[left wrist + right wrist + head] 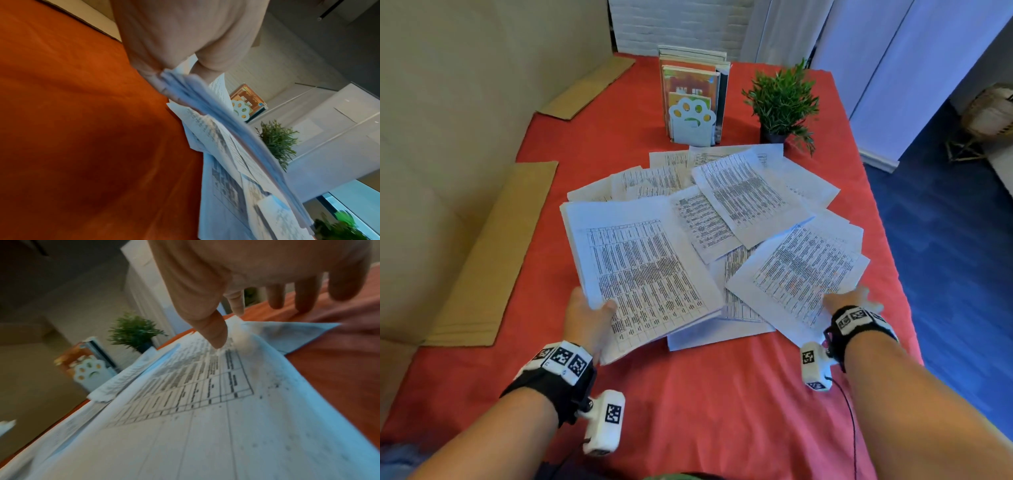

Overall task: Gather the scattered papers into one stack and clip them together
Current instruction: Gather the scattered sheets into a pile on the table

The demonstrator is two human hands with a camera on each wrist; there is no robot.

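While upright in the paw-shaped bookend (pixel 691 126), several books (pixel 690 78).

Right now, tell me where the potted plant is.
In the head view the potted plant stands at the far right of the red tablecloth, just right of the paw-print book holder and behind the scattered papers.

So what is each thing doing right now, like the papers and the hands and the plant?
held stack: gripped in the left hand, raised at its near edge
right hand: thumb on the near-right sheet
other papers: scattered, overlapping, unclipped
plant: upright
books: upright in the paw-print holder
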